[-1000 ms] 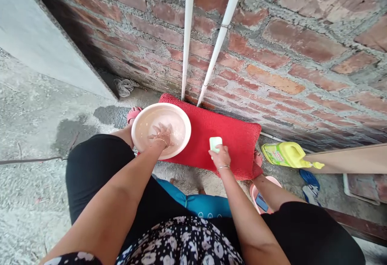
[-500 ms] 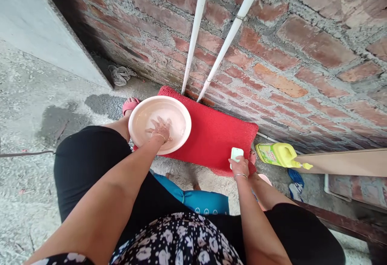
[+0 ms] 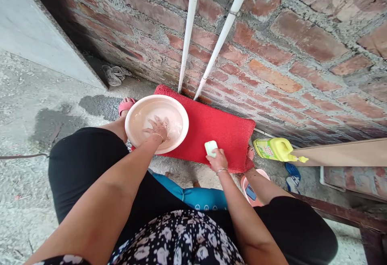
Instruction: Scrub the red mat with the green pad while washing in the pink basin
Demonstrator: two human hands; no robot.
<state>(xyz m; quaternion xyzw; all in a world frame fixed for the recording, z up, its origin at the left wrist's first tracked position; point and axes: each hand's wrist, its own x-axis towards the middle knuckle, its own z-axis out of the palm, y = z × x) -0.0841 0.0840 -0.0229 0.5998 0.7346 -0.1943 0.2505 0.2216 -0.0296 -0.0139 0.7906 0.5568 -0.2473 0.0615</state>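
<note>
Nearest to my remote viewpoint are the wearer's black floral-print top (image 3: 187,241) and black trousers (image 3: 87,168), then a teal padded item (image 3: 205,198) between the legs. Beyond these, the right hand (image 3: 220,161) has its grip closed around a pale green, rounded rectangular block (image 3: 211,148), held on or just above a red, nubbly textile mat (image 3: 225,130); I cannot tell contact. Half a second ago this hand was at the mat's right end; it is now back near the middle, which I judge to be the return half of a stroke along the fabric. At the mat's left end stands a round, pale pink plastic basin (image 3: 128,126) of water; the left hand (image 3: 159,128), fingers spread, remains in it, with nothing visible in its grip. Farther right lies a yellow plastic jug (image 3: 276,149); behind all, two white pipes (image 3: 189,31) run up a red brick wall (image 3: 272,75).
</note>
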